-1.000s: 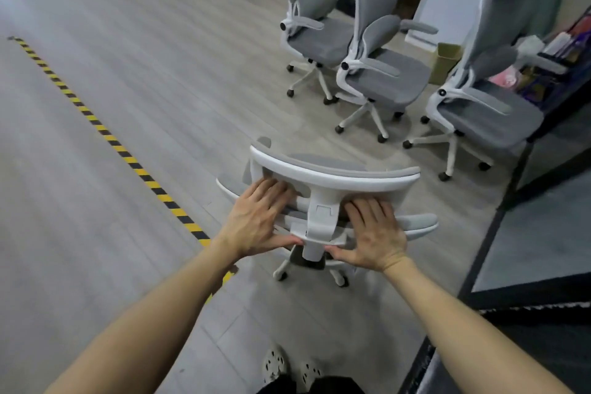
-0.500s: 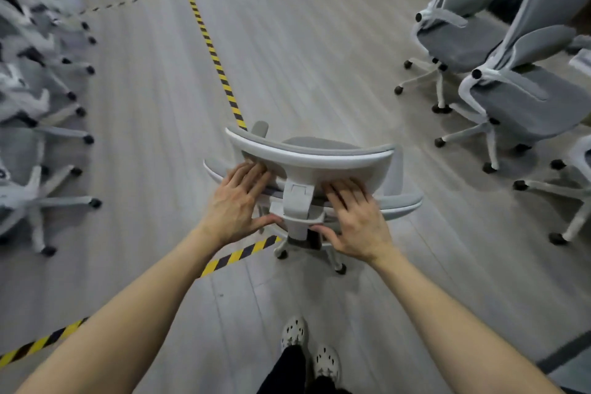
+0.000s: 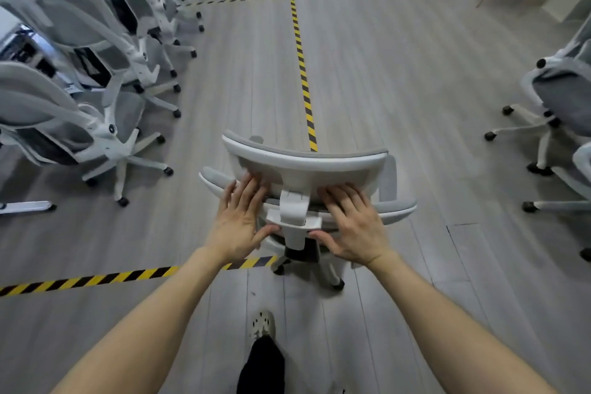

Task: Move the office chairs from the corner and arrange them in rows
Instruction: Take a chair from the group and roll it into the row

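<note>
Office chair (image 3: 303,166), white frame, grey mesh: position? (A)

Upright on the grey plank floor (image 3: 399,57), back toward the camera. It stands over the floor tape (image 3: 302,73), where the long strip and the near strip head toward each other. Any junction is hidden behind the backrest and base. (B)

Hands? (A)

Left hand (image 3: 240,221) lies flat on the backrest, left of the centre bracket, fingers straight, thumb touching the bracket's lower edge. Right hand (image 3: 351,227) does the same on the other side, fingers straight and slightly spread, thumb tucked just below the bracket. Neither curls round anything; both press open-palmed. (B)

What can't be read? (A)

Seat is almost wholly hidden by the backrest; only the armrest ends show at either side. Of the base, a few legs and dark castors show, on the near side of the tape.

Row of chairs (image 3: 96,41) sits left of the long strip, packed close, blurred and cut by the frame edge, so no count is possible. Loose chairs (image 3: 563,96) stand right of the long strip, well apart from it, also cut off.

One shoe (image 3: 262,325) and a dark trouser leg sit on the near side of the near strip. (B)
</note>
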The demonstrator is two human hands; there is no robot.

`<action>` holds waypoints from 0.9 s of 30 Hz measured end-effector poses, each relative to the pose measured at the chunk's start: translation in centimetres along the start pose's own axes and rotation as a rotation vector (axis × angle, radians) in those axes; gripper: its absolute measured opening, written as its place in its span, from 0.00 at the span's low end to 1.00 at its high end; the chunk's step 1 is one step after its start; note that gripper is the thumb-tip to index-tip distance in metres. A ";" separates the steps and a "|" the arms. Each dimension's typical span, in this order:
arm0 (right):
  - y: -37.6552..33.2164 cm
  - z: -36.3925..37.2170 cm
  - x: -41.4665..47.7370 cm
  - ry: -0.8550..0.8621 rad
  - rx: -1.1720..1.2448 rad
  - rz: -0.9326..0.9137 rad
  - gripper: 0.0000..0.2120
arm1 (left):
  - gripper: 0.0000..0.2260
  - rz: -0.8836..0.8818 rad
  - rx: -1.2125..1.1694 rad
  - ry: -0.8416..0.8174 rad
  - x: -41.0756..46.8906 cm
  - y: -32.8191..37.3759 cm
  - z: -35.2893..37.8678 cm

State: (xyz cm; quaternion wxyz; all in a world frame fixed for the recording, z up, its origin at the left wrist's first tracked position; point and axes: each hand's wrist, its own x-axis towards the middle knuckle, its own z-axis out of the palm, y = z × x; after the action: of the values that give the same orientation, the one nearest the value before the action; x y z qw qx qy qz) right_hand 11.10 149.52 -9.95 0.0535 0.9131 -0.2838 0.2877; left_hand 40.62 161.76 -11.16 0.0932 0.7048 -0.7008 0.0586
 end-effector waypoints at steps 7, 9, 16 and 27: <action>-1.0 6.1 8.5 -0.041 -0.054 -0.065 0.41 | 0.41 -0.023 -0.027 0.095 3.1 -8.7 1.4; -1.9 8.0 11.3 -0.067 -0.073 -0.051 0.41 | 0.41 -0.029 -0.028 0.075 4.4 -11.8 1.2; -4.4 14.6 21.4 -0.158 -0.081 0.062 0.41 | 0.44 -0.051 -0.020 -0.043 10.8 -22.8 0.7; -0.5 24.7 36.0 -0.174 -0.054 0.066 0.41 | 0.43 -0.082 0.022 0.061 22.4 -34.9 3.4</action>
State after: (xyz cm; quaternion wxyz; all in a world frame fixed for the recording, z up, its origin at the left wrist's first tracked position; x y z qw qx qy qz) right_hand 47.84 125.98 -10.40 0.0436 0.9230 -0.3251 0.2012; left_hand 75.52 139.12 -11.43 0.1092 0.7318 -0.6675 0.0839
